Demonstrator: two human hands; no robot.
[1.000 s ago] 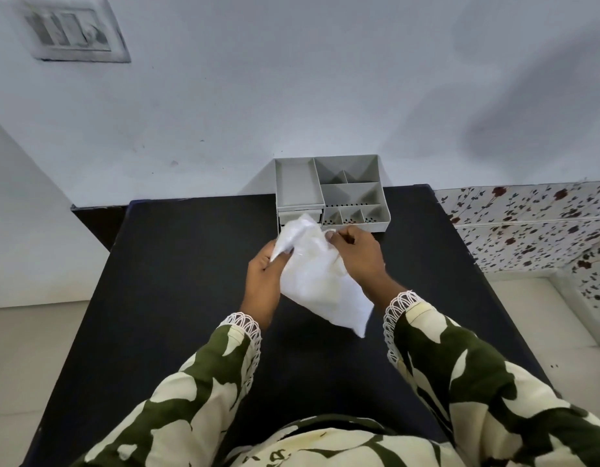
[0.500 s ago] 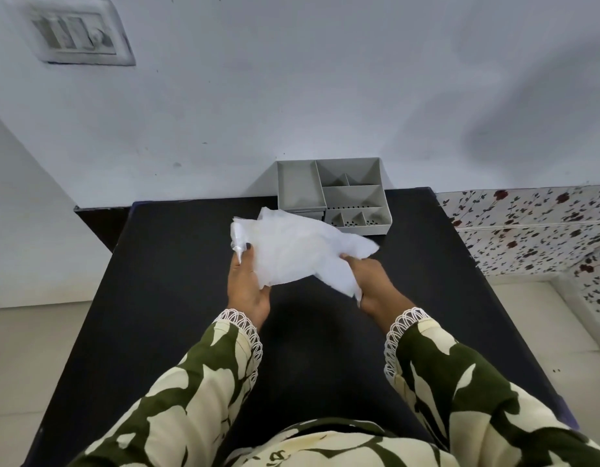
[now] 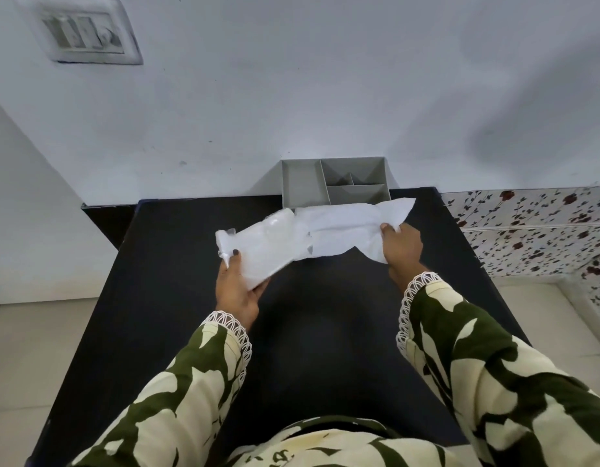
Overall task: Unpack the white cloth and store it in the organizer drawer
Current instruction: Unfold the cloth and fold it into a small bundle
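A white cloth (image 3: 345,227) stretches out above the black table (image 3: 177,298), its left part still inside a clear plastic wrapper (image 3: 258,247). My left hand (image 3: 236,288) grips the wrapper's left end. My right hand (image 3: 401,246) pinches the cloth's right end, pulled away from the wrapper. The grey organizer (image 3: 300,182) with several compartments stands at the table's far edge against the wall; the cloth hides its front and its drawer.
A white wall rises behind the table, with a switch plate (image 3: 86,33) at upper left. A floral tiled ledge (image 3: 534,227) borders the table on the right. Pale floor lies on both sides.
My hands have moved apart: the left one with the wrapper went left, the right one drew the cloth out to the right, so the bundle is now stretched wide in front of the organizer.
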